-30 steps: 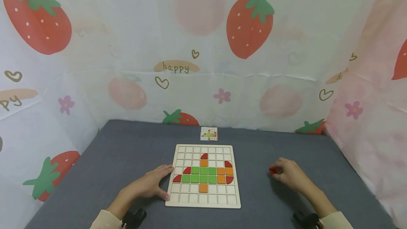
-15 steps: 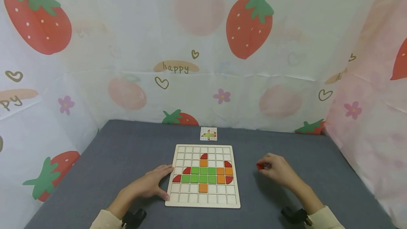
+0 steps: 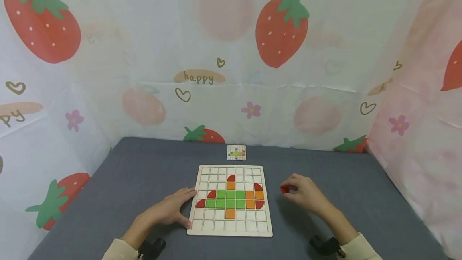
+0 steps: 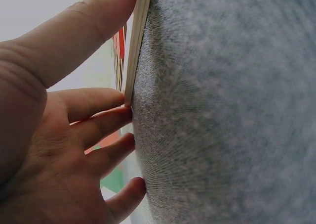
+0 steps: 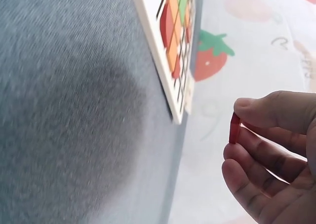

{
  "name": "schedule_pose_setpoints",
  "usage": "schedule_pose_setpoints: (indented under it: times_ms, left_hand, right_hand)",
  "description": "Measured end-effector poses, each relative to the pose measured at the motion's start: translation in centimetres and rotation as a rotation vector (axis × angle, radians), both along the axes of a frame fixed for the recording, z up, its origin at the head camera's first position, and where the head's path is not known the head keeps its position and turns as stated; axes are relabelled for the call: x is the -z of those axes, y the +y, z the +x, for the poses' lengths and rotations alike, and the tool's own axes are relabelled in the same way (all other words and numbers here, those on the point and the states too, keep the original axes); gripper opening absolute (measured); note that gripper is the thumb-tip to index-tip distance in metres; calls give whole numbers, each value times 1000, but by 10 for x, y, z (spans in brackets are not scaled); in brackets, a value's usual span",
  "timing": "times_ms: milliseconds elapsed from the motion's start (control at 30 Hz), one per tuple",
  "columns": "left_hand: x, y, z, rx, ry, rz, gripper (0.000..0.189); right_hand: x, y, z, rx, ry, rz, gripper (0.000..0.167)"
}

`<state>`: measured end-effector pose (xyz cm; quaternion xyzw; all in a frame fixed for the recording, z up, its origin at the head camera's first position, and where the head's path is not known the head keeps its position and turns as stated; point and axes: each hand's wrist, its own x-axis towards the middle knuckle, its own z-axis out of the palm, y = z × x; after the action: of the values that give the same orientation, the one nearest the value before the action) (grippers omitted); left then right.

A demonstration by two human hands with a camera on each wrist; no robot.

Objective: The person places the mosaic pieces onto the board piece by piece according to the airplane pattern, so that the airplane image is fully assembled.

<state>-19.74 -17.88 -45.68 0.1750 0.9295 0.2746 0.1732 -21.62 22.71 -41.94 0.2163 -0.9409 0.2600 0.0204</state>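
A square wooden grid board (image 3: 249,226) lies on the table, carrying green squares (image 3: 230,199), orange squares (image 3: 230,214) and red quarter-round tiles (image 3: 211,194) in some cells. My left hand (image 3: 167,210) rests at the board's left edge; in the left wrist view its thumb and index finger touch the board's side, the fingers fairly straight. To the right of the board, my right hand (image 3: 306,196) is raised above the table and pinches a small red tile (image 5: 234,128) between thumb and fingertips. The tile's full outline is hidden by the fingers.
Behind the board lies a small pattern card (image 3: 236,153) showing a coloured grid picture. The dark grey table (image 3: 151,171) meets a strawberry-printed cloth (image 3: 216,107) at its back and sides. Each wrist wears a black camera mount (image 3: 325,246).
My right hand has moved left toward the board with the red tile pinched in it. My left hand and the tiles on the board have stayed in place.
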Motion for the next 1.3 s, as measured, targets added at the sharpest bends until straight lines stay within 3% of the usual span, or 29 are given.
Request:
schedule_pose_setpoints:
  times_ms: [667,1300]
  left_hand:
    - [-3,3,1,-6,-7,3,98]
    - [-2,0,2,-2,1,4,96]
  right_hand:
    - [0,-34,9,-68,-12,-38,20]
    - [14,-83,18,-265,-63,-63,19]
